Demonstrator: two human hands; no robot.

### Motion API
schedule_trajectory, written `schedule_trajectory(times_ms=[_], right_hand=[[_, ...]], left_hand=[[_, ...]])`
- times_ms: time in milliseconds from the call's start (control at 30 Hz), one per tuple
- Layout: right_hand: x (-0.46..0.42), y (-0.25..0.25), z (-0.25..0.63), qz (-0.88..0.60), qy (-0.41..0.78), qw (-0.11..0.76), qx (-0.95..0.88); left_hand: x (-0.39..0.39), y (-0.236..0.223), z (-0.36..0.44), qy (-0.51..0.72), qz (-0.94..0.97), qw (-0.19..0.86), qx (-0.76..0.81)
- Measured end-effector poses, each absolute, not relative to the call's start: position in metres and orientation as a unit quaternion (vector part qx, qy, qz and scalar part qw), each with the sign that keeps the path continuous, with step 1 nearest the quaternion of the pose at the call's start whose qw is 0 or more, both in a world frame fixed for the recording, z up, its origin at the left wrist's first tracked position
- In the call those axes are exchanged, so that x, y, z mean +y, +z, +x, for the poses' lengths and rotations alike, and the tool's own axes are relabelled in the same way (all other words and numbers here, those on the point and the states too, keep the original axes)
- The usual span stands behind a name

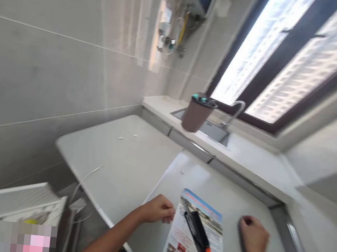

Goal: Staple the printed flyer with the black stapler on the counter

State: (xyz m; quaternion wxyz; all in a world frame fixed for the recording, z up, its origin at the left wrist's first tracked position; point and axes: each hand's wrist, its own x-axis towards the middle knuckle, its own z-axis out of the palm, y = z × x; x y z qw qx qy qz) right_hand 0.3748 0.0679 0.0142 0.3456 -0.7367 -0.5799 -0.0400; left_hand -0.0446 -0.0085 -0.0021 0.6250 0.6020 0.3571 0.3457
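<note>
Lying aslant on the flyer, bench right half: black stapler, orange end toward the near right. Left hand curled just beside the flyer's left edge; right hand curled, apart from its right edge — can't tell if either is fully clenched. Wide room on the bench left of the seam — only a short white cord toward the far edge.

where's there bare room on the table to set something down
Bare on the table: between the small white pieces and the left hand; also between the flyer and counter, bar a speck. Crowded: the near part, where the flyer, with a black tool on it, lies between left hand and right hand.
</note>
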Motion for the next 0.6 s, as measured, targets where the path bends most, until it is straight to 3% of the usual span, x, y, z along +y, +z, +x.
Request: schedule_trajectory(times_ms=[333, 600], right_hand=[[0.113, -0.008, 0.391, -0.750, 0.011, 0.299, -0.589], [0.109, -0.013, 0.386, -0.743, 0.029, 0.331, -0.581]], left_hand=[[0.001, 0.003, -0.040, 0.361, 0.607, 0.585, 0.400], [0.008, -0.008, -0.036, 0.370, 0.605, 0.574, 0.410]])
